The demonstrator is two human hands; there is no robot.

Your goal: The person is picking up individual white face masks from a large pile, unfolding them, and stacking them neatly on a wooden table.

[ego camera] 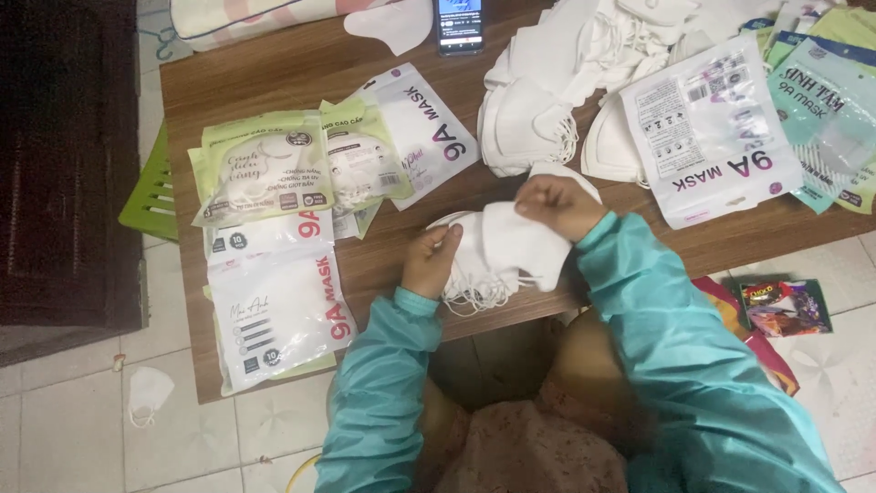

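A small stack of folded white fabric face masks (497, 251) lies at the near edge of the brown wooden table (274, 78), straight in front of the person, its thin white ear loops hanging in a tangle over the table edge. The left hand (431, 260) presses against the left side of the stack, fingers curled onto the cloth. The right hand (558, 203) sits at the top right of the stack and pinches the upper mask between thumb and fingertips. Both arms wear teal sleeves.

Just beyond the hands, a large loose heap of white masks (584, 73) spreads across the middle of the table. To its right lie flat white printed mask pouches (712, 137), with pale green ones overlapping them toward the table's far right corner. On the left side of the table lie more filled pouches (274, 228), green and white, overlapping one another. A dark smartphone (459, 25) with a lit screen rests at the far edge. On the tiled floor, a single white mask (148, 393) lies left of the table, and a bright green plastic stool (151, 192) stands beside it.
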